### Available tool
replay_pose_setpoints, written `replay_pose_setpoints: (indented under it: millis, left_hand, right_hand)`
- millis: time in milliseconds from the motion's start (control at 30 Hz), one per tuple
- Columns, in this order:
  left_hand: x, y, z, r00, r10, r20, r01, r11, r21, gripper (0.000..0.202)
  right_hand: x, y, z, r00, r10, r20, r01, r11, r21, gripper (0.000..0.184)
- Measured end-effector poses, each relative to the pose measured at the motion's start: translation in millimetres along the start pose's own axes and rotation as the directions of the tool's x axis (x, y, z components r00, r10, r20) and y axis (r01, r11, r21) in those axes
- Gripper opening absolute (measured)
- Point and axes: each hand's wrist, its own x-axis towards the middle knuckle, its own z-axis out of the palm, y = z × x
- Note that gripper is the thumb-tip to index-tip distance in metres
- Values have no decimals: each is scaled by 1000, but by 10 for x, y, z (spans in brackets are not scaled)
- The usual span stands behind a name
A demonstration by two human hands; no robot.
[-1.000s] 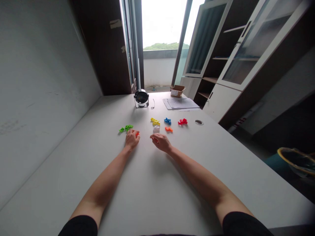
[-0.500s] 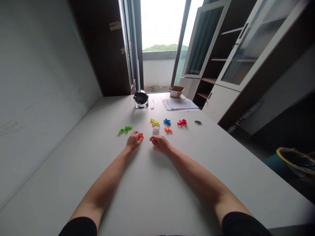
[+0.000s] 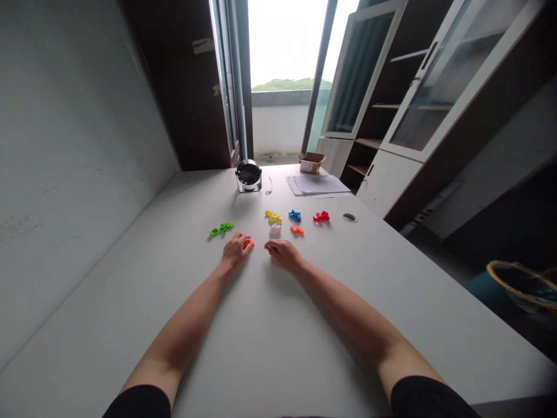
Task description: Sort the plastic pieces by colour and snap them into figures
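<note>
Along the white desk (image 3: 331,325), in the head view, the left hand (image 3: 236,251) curls narrowly against a small orange-red plastic piece (image 3: 248,244), its hold unclear. The right hand (image 3: 284,253), loosely spread and seemingly empty, lies just below a white piece (image 3: 275,231). Both pieces look light and stiff, best pinched by their edges.

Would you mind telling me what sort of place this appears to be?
It looks like an office or small workroom: there is a long white desk, a glass-fronted cabinet, and a stack of papers beside a cardboard box.
</note>
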Motion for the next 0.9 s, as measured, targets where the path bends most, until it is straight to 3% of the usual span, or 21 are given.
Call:
replay_pose_setpoints:
  millis: [533,900]
  left_hand:
    - [57,-113,43,991,-55,-122,49,997,-52,31]
    - [46,-123,48,973,-128,-190,126,992,-22,17]
  right_hand:
    - [7,-9,-7,1000,11,4,-11,1000,10,21]
    - [2,-6,-8,1000,17,4,-17,1000,21,21]
